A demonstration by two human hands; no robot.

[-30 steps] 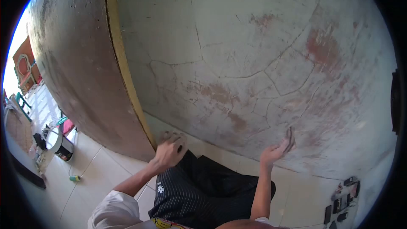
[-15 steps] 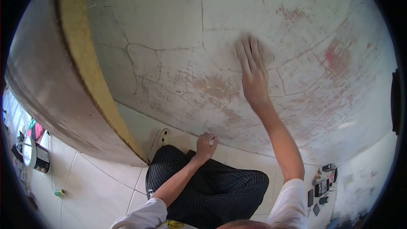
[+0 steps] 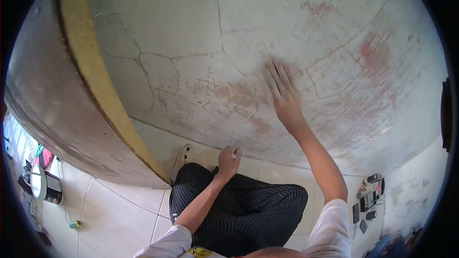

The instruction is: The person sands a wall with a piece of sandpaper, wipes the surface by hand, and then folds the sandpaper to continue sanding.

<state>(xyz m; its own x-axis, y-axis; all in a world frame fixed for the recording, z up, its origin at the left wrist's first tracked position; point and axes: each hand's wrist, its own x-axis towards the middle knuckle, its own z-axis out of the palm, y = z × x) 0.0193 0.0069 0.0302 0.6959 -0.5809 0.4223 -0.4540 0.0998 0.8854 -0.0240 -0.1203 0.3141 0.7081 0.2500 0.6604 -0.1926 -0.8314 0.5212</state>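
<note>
A pale, cracked wall (image 3: 191,24) with scraped, reddish-brown patches fills most of the view. My right hand (image 3: 285,99) lies with fingers stretched out against it, the fingertips smeared by motion. Whether anything thin sits under the palm is hidden. Low down, near the foot of the wall, my left hand (image 3: 229,161) is closed above my knees. A small pale bit shows between its thumb and fingers, too small to name. Dust covers the fingers of both hands.
A projecting wall end with a yellow edge (image 3: 98,67) stands at left. On the tiled floor are a paint bucket (image 3: 48,186), a small green roll (image 3: 74,224), a pale perforated shoe (image 3: 185,155), and several small dark items (image 3: 368,202) at right.
My right hand has slid down the wall, its fingers still extended. My left hand stays closed near my knees, turned slightly. The whole view has shifted a little.
</note>
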